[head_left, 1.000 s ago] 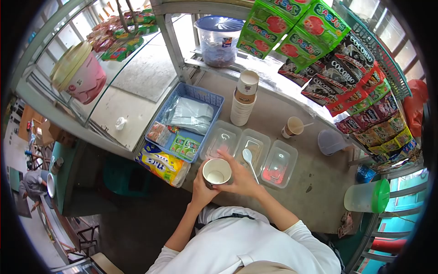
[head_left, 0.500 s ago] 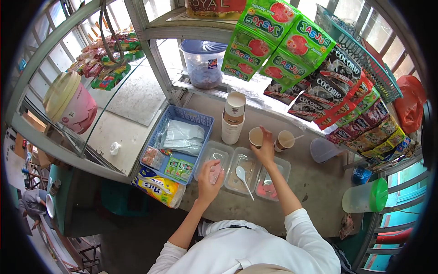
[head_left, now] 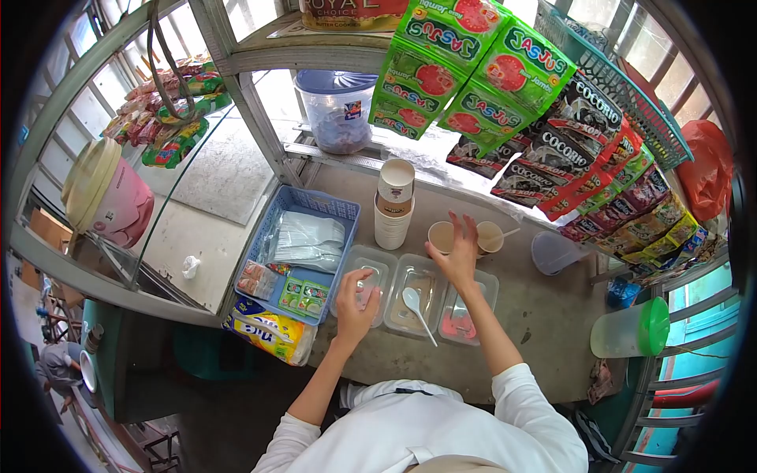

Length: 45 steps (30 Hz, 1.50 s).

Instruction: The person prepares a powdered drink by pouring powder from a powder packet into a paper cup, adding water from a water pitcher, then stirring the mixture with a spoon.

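My right hand (head_left: 458, 256) has its fingers apart between two paper cups, beside the left one (head_left: 441, 236) and near the right one (head_left: 490, 236), which has a stick or spoon in it. Whether it touches a cup is unclear. My left hand (head_left: 356, 301), fingers apart and curved, hovers over the left clear container (head_left: 381, 264). A white spoon (head_left: 419, 312) lies across the middle container (head_left: 411, 272). The right container (head_left: 486, 292) has something pink in it. Stacked paper cups (head_left: 393, 225) stand behind the containers.
A blue basket (head_left: 352, 208) with wrapped spoons and sachets is at the left, beside a yellow packet (head_left: 270, 331). Green sachets (head_left: 505, 71) hang at the upper right. A clear cup (head_left: 552, 254) and a green-lidded container (head_left: 623, 331) stand at the right.
My right hand's fingers have spread more and shifted slightly right, off the left cup's rim. The whole view has shifted a little; my left hand stays over the left container.
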Motion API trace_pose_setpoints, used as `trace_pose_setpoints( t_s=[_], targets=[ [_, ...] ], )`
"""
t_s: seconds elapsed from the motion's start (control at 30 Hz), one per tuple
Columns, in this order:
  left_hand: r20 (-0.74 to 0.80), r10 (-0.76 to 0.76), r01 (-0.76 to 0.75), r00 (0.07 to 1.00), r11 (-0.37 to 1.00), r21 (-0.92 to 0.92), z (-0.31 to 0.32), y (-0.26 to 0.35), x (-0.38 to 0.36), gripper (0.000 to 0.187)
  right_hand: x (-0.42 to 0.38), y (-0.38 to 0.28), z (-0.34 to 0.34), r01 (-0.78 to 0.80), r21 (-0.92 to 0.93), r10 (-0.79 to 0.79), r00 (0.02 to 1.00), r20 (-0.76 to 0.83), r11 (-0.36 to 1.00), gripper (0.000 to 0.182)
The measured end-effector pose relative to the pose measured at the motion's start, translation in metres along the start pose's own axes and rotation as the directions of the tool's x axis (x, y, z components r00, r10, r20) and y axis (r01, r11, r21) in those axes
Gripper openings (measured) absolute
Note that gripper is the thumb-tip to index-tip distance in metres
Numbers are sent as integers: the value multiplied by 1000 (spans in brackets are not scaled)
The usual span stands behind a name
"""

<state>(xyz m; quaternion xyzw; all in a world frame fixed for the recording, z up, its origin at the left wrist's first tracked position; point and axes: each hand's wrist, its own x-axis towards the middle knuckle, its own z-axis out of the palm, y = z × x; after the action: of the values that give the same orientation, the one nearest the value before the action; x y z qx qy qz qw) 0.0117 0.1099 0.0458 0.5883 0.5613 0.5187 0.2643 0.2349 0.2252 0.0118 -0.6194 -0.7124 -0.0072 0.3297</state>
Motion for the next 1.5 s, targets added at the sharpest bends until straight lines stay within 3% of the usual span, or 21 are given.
trace_pose_setpoints(
  t_s=[0.1,0.2,0.3,0.33,0.5,0.73,1.33,1.43,1.5],
  targets=[
    [-7,-8,8,1000,1000,-23,5,-2,14,35,24,-33,-25,47,307,-9,992,-124,951,79],
    [-57,-19,12,998,991,-132,25,-8,50,40,55,-73,-41,203,509,-112,972,-204,836,82],
    [-188,14,-40,982,991,-131,50,-18,86,45,83,-102,-42,262,531,-229,965,-128,806,80],
    [-236,34,-60,971,993,-106,57,-26,94,46,88,-106,-38,210,579,-198,977,-84,788,81],
    [-190,22,-55,982,984,-170,72,-54,108,48,94,-105,-18,11,724,-109,990,89,690,83],
    [-181,5,-49,983,971,-236,73,-54,105,45,94,-104,-17,48,692,-118,992,54,720,72],
    [-238,-97,31,966,964,-265,77,-54,111,40,103,-116,-40,60,761,-90,996,-2,646,71],
    [-251,-92,28,964,968,-249,78,-53,112,39,103,-116,-42,165,744,-98,986,-133,647,71],
    [-242,-85,23,967,969,-247,77,-51,113,41,102,-117,-53,304,669,-201,952,-229,678,76]
  ],
)
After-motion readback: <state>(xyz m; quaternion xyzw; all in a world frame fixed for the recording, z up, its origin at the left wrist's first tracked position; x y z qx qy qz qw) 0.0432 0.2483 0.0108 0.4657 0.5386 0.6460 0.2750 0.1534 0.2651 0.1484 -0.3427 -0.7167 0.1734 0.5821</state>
